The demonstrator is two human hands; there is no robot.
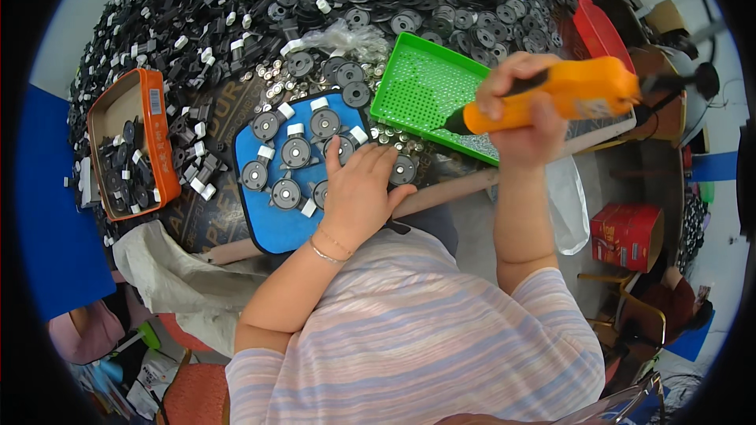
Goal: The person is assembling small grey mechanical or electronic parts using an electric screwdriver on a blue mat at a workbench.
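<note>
From my remote seat, I have the right hand (539, 130) wrapped around an orange power driver (583, 90), its long axis slanting just below 9 o'clock, dark tip above the green tray (405, 102). Nearly along that line, toward 9 o'clock from the tip, lie the black wheels (296, 153) on the blue mat (268, 227). My left hand (358, 197) is nearer them, palm down over several, fingers unclenched toward 1 o'clock, thumb spread; what lies underneath is hidden.

Black wheels (296, 153) hem in left hand (358, 187).
</note>
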